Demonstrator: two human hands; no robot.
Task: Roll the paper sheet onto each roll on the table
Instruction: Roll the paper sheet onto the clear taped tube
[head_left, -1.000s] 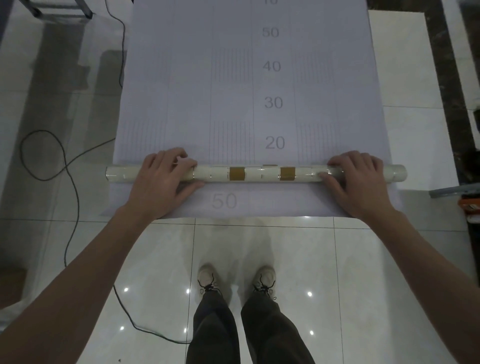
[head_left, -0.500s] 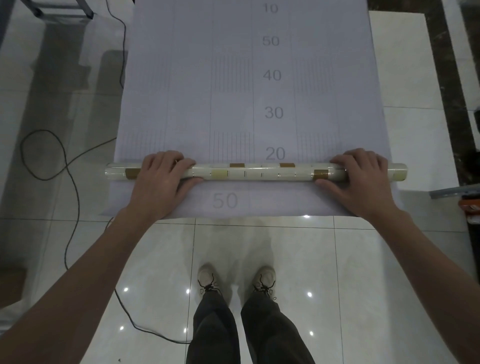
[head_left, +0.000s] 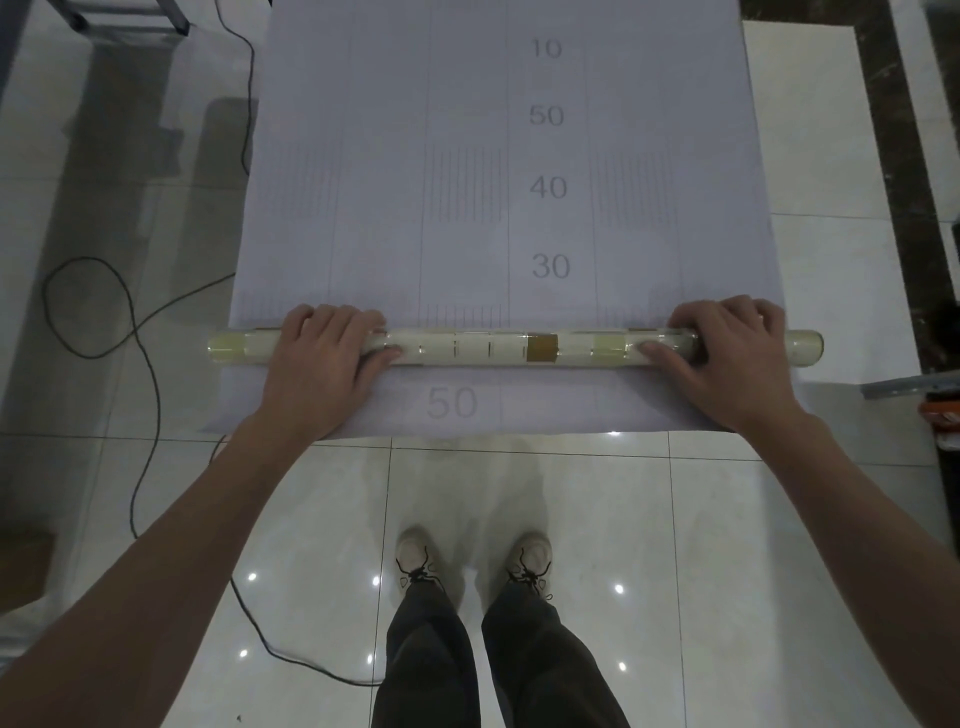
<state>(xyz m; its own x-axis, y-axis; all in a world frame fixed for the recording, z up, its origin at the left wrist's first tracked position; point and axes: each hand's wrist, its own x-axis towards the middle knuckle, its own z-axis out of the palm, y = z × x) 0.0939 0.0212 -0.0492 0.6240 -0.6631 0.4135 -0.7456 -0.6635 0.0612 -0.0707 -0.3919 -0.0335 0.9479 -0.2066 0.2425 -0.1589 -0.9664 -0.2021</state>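
My left hand (head_left: 322, 364) is grasping the roll (head_left: 488, 349) near its left end, fingers curled over it. The roll is lying crosswise on the paper sheet (head_left: 467, 208), and my right hand (head_left: 727, 358) is clasping the roll near its right end.

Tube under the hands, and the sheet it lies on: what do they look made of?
Tube: probably clear, glossy plastic, or wrapped in film; pale and brown patches show through it and light glints along it. Sheet: likely matte paper; it carries printed numbers and lines, shows no glare and lies flat.
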